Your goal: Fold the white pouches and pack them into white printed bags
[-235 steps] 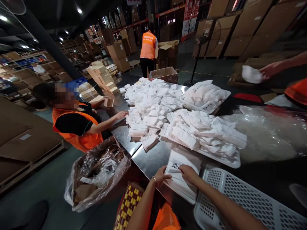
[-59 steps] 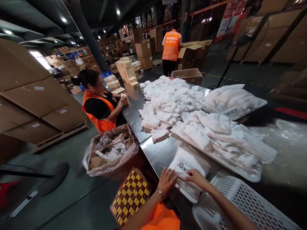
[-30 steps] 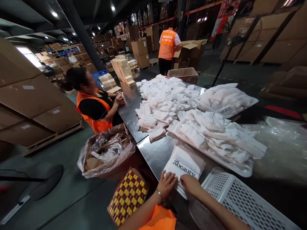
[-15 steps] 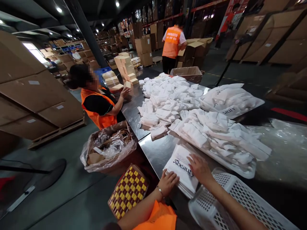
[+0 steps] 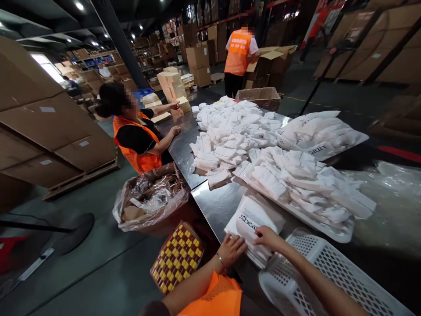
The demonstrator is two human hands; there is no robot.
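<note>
A stack of white printed bags (image 5: 241, 215) lies at the near edge of the metal table, its dark lettering partly covered by my right hand. My left hand (image 5: 233, 249) rests on the stack's near left corner, fingers laid out flat. Over the stack's right side, my right hand (image 5: 270, 239) has its fingers curled together, pinching at the surface of the top bag. Beyond the stack, a white tray (image 5: 345, 236) is heaped with small white packets (image 5: 292, 175). Under my right forearm stands a white perforated plastic basket (image 5: 342, 267).
More white packets (image 5: 230, 131) cover the metal table (image 5: 210, 204), beside a full printed sack (image 5: 322, 136). Left of the table stand a plastic-lined carton (image 5: 154, 224) and a woven stool (image 5: 179, 259). One co-worker (image 5: 138, 140) reaches toward small boxes; another (image 5: 238, 52) stands behind.
My right hand has drawn back toward me across the stack, its fingers going from spread to curled. My left hand has barely moved. The seated-side co-worker's hands have come apart.
</note>
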